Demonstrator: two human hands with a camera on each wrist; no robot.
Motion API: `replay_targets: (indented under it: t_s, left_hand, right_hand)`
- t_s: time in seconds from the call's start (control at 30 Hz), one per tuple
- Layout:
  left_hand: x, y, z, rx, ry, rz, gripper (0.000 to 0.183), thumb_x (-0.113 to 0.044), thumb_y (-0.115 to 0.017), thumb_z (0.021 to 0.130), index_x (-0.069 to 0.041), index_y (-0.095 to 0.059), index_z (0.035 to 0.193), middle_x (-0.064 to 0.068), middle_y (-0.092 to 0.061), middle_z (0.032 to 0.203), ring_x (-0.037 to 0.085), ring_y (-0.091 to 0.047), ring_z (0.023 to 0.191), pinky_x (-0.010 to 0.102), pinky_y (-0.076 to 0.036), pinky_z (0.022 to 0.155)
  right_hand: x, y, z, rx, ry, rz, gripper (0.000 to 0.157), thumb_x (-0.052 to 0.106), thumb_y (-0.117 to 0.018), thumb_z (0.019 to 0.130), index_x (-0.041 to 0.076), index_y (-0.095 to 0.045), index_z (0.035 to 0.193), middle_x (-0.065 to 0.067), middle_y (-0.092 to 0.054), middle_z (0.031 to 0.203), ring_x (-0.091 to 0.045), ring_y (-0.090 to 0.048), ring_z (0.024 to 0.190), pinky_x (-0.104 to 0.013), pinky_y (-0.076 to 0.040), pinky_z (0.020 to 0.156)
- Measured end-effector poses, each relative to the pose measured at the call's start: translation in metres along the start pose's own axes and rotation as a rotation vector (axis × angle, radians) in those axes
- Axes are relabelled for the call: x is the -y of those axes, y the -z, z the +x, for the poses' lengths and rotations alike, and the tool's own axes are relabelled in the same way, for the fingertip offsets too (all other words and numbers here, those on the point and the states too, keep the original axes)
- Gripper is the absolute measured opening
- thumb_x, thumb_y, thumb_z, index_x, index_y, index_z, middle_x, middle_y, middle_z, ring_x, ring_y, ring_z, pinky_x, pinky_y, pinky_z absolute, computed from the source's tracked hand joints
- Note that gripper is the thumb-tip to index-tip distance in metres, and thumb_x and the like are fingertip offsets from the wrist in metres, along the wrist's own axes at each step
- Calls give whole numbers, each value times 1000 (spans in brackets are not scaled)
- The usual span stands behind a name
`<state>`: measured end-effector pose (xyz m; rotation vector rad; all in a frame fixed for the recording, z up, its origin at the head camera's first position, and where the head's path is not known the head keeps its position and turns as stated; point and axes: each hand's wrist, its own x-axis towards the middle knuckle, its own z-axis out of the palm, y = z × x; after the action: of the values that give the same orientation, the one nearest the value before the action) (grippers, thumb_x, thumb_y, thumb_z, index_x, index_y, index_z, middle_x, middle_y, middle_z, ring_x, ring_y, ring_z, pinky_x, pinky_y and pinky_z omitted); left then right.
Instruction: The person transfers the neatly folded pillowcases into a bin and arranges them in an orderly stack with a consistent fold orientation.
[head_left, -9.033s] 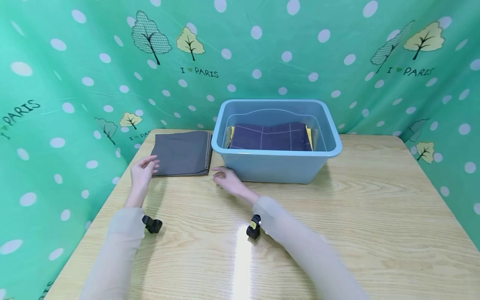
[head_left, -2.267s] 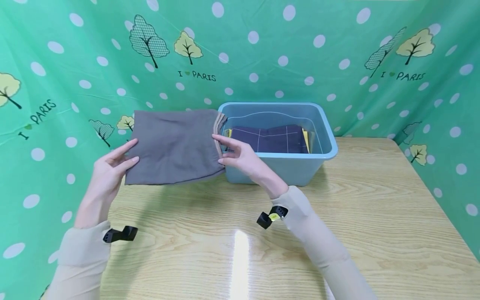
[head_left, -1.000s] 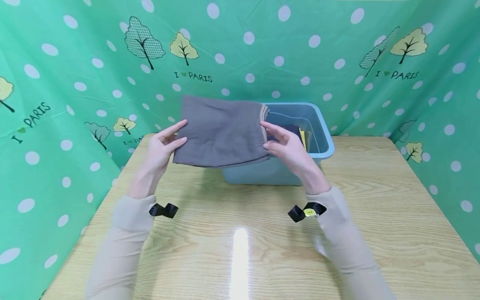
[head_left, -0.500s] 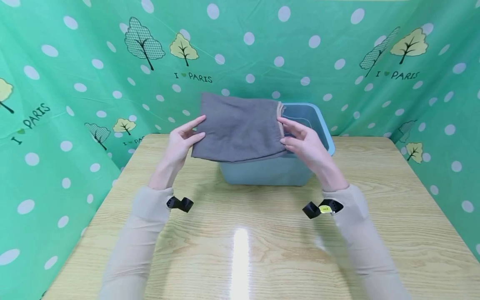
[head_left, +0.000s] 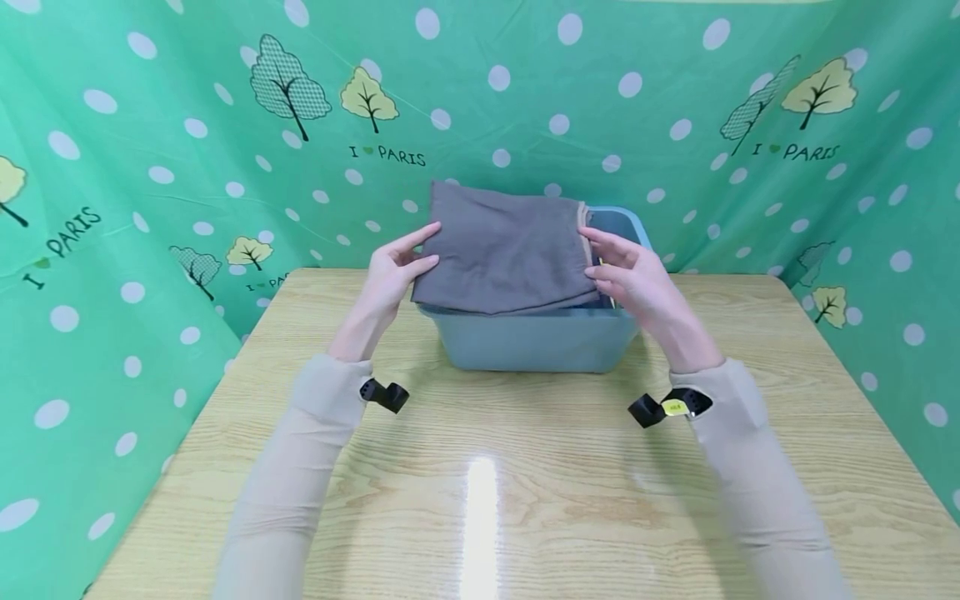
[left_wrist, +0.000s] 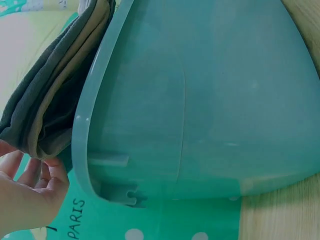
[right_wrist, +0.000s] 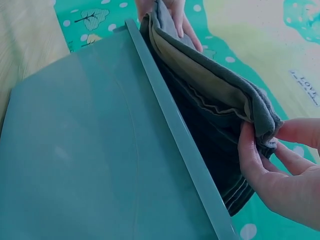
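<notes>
A folded dark grey cloth [head_left: 510, 250], its layers showing at the edge in both wrist views, is held flat over the blue plastic bin [head_left: 536, 343]. My left hand [head_left: 390, 275] grips its left edge between thumb and fingers. At the right edge, where pale seams show, my right hand [head_left: 637, 279] pinches the cloth the same way. In the right wrist view the right fingers [right_wrist: 248, 150] reach under the layers. Most of the bin's opening is hidden beneath the cloth; a sliver of yellow and dark fabric shows inside at the right.
The bin stands at the back of a light wooden table [head_left: 480, 500], close to a green polka-dot curtain [head_left: 480, 100]. A bright reflection lies on the tabletop. Each wrist wears a small black camera.
Lifted from the table left of the bin, the grey cloth has moved right with both hands and now covers most of the bin's opening. The bin stays in place.
</notes>
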<state>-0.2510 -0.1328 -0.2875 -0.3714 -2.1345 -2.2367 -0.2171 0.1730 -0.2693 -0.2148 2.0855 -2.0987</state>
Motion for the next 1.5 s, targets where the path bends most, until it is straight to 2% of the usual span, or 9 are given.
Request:
replay_targets:
  t_s: [0.1,0.23,0.47,0.63,0.77,1.07,1.23,1.37,1.5]
  left_hand:
    - [0,-4,4,-2,27,18,43,-2,-59,83,-13,-53,124,6,-48,125,11,-53,80,20,-46,70]
    - [0,-9,8,-12,47,41,43,-3,-58,84,-15,-53,125,5,-48,126,11,-53,79,21,-47,69]
    - [-2,-17,14,-42,79,134,42,-7,-60,83,-21,-55,123,4,-57,95,10,-53,73,22,-45,65]
    - [-2,-21,19,-34,82,169,41,-7,-59,84,-21,-55,123,2,-54,80,10,-51,68,22,-44,61]
    - [1,-23,22,-25,74,190,41,-5,-58,84,-19,-55,123,4,-50,76,9,-47,63,21,-42,58]
    - [6,-27,27,-38,45,327,40,-5,-57,85,-20,-55,122,4,-49,116,10,-42,64,21,-37,57]
    - [8,-28,30,-34,29,405,40,-6,-56,86,-21,-55,123,7,-51,113,11,-40,63,21,-35,54]
    - [10,-27,31,-24,13,469,41,-6,-57,85,-21,-54,123,5,-50,121,12,-40,63,22,-33,53]
    - [13,-25,32,-3,-15,543,41,-6,-57,85,-20,-55,123,5,-51,121,13,-42,62,22,-34,51]
  right_hand:
    - [2,4,0,-2,-28,-2,54,-1,-48,87,22,-38,135,-3,-22,145,-18,-31,123,-29,-34,95]
    - [4,9,1,6,-36,5,54,-2,-46,88,21,-37,136,-4,-20,145,-19,-31,122,-35,-27,101]
    - [5,17,7,10,-45,-14,54,-2,-46,88,20,-36,136,-6,-21,145,-21,-28,125,-39,-24,103]
    - [5,22,10,2,-65,-36,54,-1,-46,88,21,-36,136,-7,-23,144,-18,-35,118,-26,-37,90]
    - [4,26,14,0,-86,-46,54,-1,-46,88,21,-35,137,-7,-22,144,-15,-38,109,-19,-40,77]
    - [2,30,21,-5,-134,-77,56,0,-46,89,22,-32,138,-6,-21,145,-9,-43,95,-17,-41,69]
    - [2,30,24,-7,-162,-85,57,0,-47,89,21,-31,139,-5,-19,146,-11,-37,109,-17,-41,70]
    - [1,31,27,-3,-179,-103,57,0,-47,89,21,-30,139,-5,-17,147,-14,-32,119,-18,-40,73]
    - [-2,32,31,1,-179,-155,58,-1,-47,89,21,-29,139,-6,-16,147,-18,-27,127,-23,-40,83]
